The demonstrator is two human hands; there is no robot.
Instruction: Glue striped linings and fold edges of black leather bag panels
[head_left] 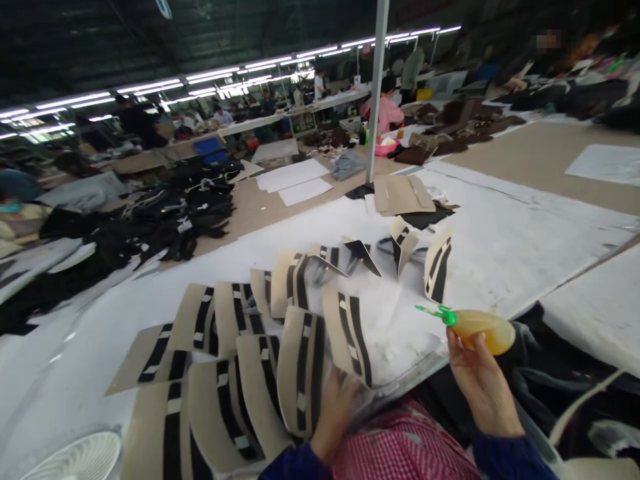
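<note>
My right hand (480, 373) is wrapped round a squeeze bottle (485, 330) of amber liquid, probably glue, held nearly level with its green nozzle pointing left. Low in the middle, my left hand (337, 410) is smeared by motion, so its fingers are unclear. It is at the lower edge of a beige curved panel (334, 327) with black strips; whether it grips it I cannot tell. Close by on its left stands another such panel (290, 367). Several more beige panels (193, 313) with black strips and small pale patches overlap in rows across the white table (400, 340).
A grey post (376, 93) rises from the table beyond the panels, beside brown cardboard (403, 195). Dark cloth pieces (190, 207) are heaped at left. A white fan grille (83, 460) is at bottom left. Dark fabric (530, 373) lies at right. People work in the background.
</note>
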